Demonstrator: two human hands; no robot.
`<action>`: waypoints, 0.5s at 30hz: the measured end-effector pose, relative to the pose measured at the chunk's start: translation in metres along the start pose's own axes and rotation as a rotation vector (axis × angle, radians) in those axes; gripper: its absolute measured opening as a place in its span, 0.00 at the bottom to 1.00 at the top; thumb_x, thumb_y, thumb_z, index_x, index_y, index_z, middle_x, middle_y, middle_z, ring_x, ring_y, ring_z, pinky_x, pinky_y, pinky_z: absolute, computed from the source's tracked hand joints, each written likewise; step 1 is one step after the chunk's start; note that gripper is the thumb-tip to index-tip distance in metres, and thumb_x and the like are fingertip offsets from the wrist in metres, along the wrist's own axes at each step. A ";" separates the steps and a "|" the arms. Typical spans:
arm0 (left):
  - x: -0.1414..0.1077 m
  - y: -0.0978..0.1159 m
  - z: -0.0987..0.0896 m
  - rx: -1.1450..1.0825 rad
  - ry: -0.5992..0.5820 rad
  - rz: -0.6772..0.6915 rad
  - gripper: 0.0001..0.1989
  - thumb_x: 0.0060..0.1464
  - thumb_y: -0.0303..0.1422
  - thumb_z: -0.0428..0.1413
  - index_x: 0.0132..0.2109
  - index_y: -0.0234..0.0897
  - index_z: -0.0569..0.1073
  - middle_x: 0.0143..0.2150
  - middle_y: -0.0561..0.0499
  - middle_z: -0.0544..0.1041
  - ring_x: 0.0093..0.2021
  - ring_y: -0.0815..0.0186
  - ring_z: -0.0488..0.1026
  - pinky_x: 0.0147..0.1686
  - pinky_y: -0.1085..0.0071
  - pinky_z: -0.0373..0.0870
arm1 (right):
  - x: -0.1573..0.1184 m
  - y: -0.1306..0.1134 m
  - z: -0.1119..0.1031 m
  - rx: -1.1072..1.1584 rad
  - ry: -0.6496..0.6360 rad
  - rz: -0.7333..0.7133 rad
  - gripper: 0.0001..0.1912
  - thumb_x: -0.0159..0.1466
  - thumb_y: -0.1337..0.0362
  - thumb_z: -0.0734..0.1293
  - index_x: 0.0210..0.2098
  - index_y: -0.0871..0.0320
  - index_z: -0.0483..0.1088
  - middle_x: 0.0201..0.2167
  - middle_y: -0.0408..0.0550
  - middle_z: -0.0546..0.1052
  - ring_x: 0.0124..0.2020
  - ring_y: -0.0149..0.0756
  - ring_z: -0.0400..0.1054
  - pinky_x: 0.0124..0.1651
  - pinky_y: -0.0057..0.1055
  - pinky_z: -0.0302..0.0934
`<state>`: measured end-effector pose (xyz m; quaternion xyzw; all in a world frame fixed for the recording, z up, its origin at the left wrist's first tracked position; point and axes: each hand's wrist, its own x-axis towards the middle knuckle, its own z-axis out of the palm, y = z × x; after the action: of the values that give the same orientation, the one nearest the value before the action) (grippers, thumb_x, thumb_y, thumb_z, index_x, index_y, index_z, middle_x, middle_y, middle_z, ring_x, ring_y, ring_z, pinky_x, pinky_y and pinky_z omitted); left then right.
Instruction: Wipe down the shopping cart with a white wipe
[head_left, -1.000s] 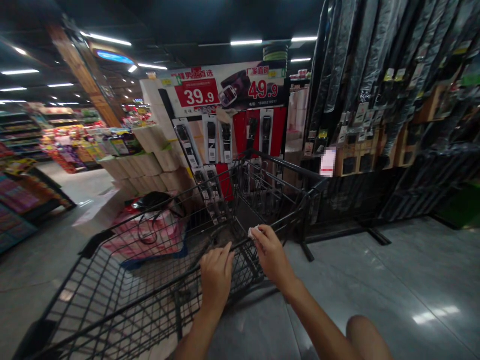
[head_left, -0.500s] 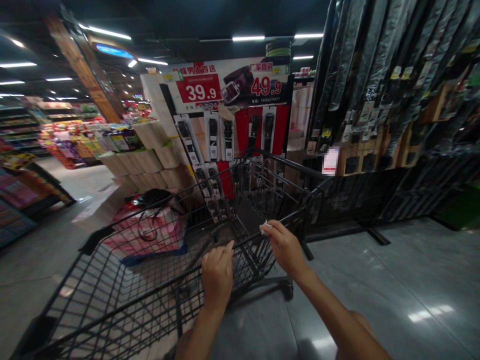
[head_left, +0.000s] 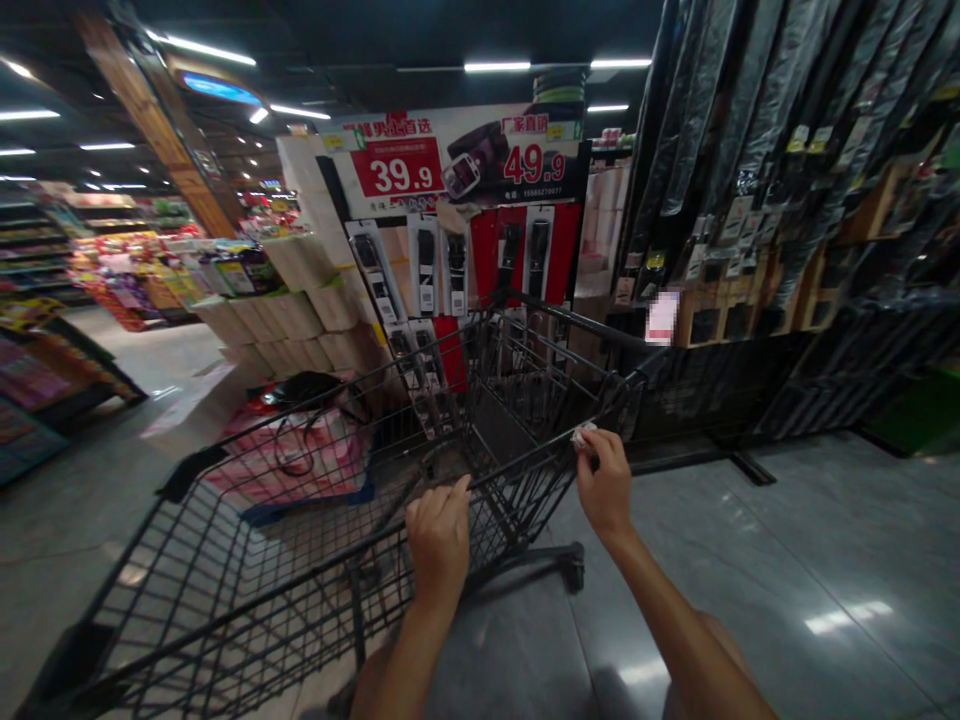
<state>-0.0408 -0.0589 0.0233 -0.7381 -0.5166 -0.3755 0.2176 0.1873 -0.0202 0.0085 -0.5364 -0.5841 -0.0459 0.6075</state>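
Note:
A black wire shopping cart point(head_left: 193, 474) stands across in front of me, with its basket on the left and its handle end on the right. My left hand point(head_left: 439, 535) is closed over the near top rail of the cart. Farther right along that same rail, my right hand point(head_left: 606, 480) pinches a small crumpled white tissue point(head_left: 583, 434). The tissue is at the rail, and the fingertips are partly hidden behind it. A black child-seat panel point(head_left: 501, 425) shows inside the cart near the handle.
Behind the cart stands a belt display point(head_left: 426, 265) under a price sign point(head_left: 465, 165). More wrapped belts point(head_left: 720, 110) hang at right. Stacked paper rolls point(head_left: 281, 320) and pink packs point(head_left: 322, 445) with a black bag point(head_left: 304, 392) sit beyond the basket. Grey tiled floor point(head_left: 720, 580) lies at right.
My right hand has slid right along the cart rail with the tissue, toward the handle end. My left hand stays on the rail in nearly the same place.

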 end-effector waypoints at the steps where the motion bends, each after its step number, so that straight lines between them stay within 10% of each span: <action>1: 0.000 0.000 0.000 -0.001 -0.006 -0.009 0.12 0.61 0.30 0.47 0.46 0.35 0.73 0.31 0.52 0.74 0.33 0.66 0.68 0.35 0.68 0.58 | -0.006 -0.002 0.004 0.023 0.004 0.031 0.09 0.64 0.67 0.59 0.40 0.57 0.70 0.38 0.52 0.70 0.41 0.39 0.67 0.45 0.39 0.65; 9: 0.001 0.002 0.001 -0.018 -0.023 -0.061 0.13 0.62 0.32 0.46 0.46 0.37 0.74 0.31 0.51 0.75 0.33 0.66 0.69 0.35 0.67 0.58 | -0.039 -0.032 0.043 0.178 0.138 0.354 0.05 0.62 0.66 0.61 0.36 0.58 0.67 0.37 0.51 0.67 0.39 0.37 0.65 0.39 0.35 0.66; 15: 0.001 0.004 0.001 -0.018 -0.017 -0.070 0.12 0.62 0.32 0.46 0.44 0.37 0.74 0.31 0.51 0.75 0.34 0.65 0.69 0.37 0.67 0.58 | -0.059 -0.054 0.046 0.269 -0.014 0.274 0.07 0.61 0.71 0.60 0.36 0.58 0.69 0.37 0.50 0.68 0.40 0.37 0.66 0.42 0.36 0.64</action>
<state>-0.0366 -0.0594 0.0239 -0.7246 -0.5407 -0.3810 0.1934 0.1022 -0.0439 -0.0157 -0.5254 -0.5104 0.1194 0.6703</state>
